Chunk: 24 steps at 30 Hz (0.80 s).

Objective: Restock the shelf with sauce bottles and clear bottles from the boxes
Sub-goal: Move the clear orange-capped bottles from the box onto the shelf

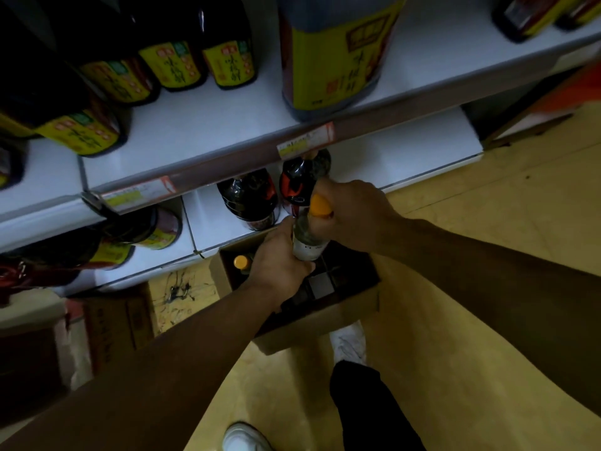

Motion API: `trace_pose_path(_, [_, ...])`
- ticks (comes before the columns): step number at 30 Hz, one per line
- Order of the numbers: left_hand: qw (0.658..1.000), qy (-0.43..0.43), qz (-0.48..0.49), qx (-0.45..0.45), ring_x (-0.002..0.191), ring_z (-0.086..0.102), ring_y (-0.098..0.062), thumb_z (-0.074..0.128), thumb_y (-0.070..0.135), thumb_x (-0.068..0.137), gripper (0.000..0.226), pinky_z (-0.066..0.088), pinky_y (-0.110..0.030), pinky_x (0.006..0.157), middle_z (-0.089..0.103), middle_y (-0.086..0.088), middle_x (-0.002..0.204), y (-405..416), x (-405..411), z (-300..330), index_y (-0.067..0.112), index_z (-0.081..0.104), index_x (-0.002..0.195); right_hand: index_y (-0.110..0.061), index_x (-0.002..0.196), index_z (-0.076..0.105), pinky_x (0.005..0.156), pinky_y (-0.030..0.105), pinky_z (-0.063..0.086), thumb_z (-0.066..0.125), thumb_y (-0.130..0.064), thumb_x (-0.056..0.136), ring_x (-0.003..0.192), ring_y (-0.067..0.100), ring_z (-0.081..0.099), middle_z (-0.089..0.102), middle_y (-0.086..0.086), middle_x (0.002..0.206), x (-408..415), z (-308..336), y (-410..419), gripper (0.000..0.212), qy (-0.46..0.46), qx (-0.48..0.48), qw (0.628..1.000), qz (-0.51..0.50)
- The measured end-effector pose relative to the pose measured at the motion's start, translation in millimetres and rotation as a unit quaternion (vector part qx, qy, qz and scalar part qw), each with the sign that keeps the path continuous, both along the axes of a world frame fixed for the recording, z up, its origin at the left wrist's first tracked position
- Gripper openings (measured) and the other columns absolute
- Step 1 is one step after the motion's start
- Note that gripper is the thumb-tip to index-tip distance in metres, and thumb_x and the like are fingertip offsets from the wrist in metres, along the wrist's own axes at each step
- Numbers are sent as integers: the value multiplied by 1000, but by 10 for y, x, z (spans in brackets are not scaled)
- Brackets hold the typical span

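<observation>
Both hands hold one clear bottle (307, 240) with an orange cap, lifted above the open cardboard box (325, 317) that stands on the floor against the front edge of the bottom shelf (406, 148). The left hand (276, 265) has its grip wrapped around the lower body of the bottle, at the white label. The right hand (351, 213) has its grip curled around the neck, just under the cap. I judge that the step in hand is the carrying of this bottle from the box toward the shelf; it is not yet set down.

The next move, I think, needs the bottle to pass under the front lip of the upper shelf (195, 131) and to land upright on the bare white part of the bottom shelf, to the right of the two dark sauce bottles (250, 200) near its front edge. One of them is just behind the right hand, so the bottle should go in without knocking it.

In the box I see one more bottle with an orange cap (242, 262), at the far left corner. The other cells of the dark divider look empty, though the arms hide some part. A second, closed box (110, 323) stands on the floor to the left; what it contains cannot be seen
</observation>
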<state>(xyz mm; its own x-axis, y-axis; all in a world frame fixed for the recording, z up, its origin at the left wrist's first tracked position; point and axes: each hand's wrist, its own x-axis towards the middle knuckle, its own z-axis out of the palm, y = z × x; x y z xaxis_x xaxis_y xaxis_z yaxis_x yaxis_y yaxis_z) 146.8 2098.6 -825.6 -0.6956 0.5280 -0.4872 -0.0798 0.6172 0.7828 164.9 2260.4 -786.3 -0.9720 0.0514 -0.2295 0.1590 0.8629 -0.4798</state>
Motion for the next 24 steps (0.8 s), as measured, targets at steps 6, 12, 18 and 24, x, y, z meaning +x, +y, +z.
trace_pose_path(6, [993,-68,9,97,101,58,10,70,-13,79,75,54,-16,80,52,15,116,-116,-14,658,25,37,135,-17,84,54,62,38,49,68,-38,79,69,17,57,55,-4,71,32,949,-67,26,25,-45,998,-20])
trace_pose_path(12, [990,-60,-27,126,120,55,-16,81,-4,71,88,51,-31,94,56,2,132,-282,-66,1388,21,35,142,-12,74,54,53,39,42,69,-35,76,55,11,46,48,0,62,61,1942,-174,27,77,-65,995,-20])
trace_pose_path(18, [991,-24,-51,118,116,60,-13,87,8,68,82,51,-46,99,64,4,125,-441,-118,2257,24,46,137,-26,63,45,45,19,34,69,-38,73,48,2,43,44,-8,56,104,2912,-309,29,102,-78,991,-23])
trace_pose_path(24, [989,17,-75,127,110,64,-18,87,12,70,73,51,-51,96,67,2,118,-523,-114,3175,25,49,131,-15,65,46,50,36,39,70,-27,74,54,14,42,43,2,61,136,3841,-408,29,149,-104,983,-27])
